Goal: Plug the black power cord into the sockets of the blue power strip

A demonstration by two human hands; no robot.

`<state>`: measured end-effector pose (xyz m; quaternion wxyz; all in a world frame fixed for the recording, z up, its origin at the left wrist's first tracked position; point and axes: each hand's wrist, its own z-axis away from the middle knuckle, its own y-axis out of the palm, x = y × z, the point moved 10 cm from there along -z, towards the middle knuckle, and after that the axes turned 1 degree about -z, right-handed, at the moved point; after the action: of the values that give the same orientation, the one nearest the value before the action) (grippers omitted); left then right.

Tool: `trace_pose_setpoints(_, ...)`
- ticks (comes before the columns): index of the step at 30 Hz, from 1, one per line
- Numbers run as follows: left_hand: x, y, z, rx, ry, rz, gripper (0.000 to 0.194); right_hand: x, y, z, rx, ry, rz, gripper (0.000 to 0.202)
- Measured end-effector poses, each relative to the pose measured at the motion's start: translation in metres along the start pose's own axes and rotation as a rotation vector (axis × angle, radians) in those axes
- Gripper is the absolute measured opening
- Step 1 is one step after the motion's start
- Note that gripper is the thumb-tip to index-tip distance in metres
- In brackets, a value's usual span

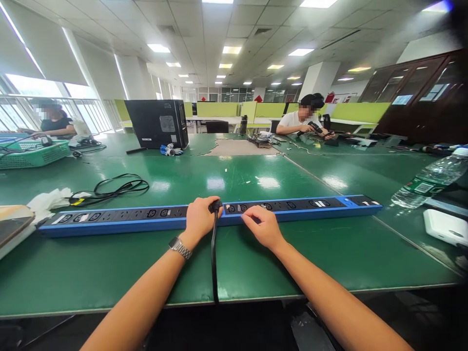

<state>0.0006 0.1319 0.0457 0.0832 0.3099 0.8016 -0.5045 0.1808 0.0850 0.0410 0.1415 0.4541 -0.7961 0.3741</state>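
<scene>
A long blue power strip (124, 229) with a black socket face lies across the green table. My left hand (198, 217), with a metal-band watch (180, 247) at the wrist, is closed around a black plug (216, 206) near the strip's middle. From the plug, a thick black cord (214, 263) runs down over the table's front edge. Whether the plug sits in a socket is hidden. My right hand (266, 225) rests at the strip just right of the plug, thumb and fingers curled together. What those fingers hold, if anything, does not show.
Behind the strip lies a coiled black cable (122, 186). A water bottle (427, 180) and a white box (444, 226) are at the right. A computer case (157, 124) and a green basket (40, 153) stand farther back. Two people sit across the table.
</scene>
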Motion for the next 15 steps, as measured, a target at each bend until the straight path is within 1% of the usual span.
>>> trace_pose_setpoints(2,-0.004,0.0,0.0,-0.012,0.011,-0.028,0.027,0.0,0.0,0.0,0.005,0.008,0.0,0.021)
trace_pose_setpoints(5,-0.011,0.001,0.003,-0.025,0.088,-0.056,0.026,0.001,0.0,-0.001,0.006,0.008,-0.007,0.021)
trace_pose_setpoints(8,-0.013,0.004,0.01,-0.008,0.14,-0.068,0.033,0.002,0.0,-0.001,0.005,0.006,-0.004,0.021)
trace_pose_setpoints(12,-0.015,0.001,0.018,-0.035,0.214,-0.051,0.053,0.001,0.0,0.0,0.001,0.007,-0.005,0.022)
trace_pose_setpoints(13,-0.016,0.0,0.019,-0.039,0.235,-0.042,0.055,0.001,0.0,0.0,-0.001,0.005,-0.009,0.022)
trace_pose_setpoints(15,-0.018,0.0,0.02,-0.041,0.268,-0.03,0.053,0.001,0.0,0.0,-0.004,0.003,-0.013,0.022)
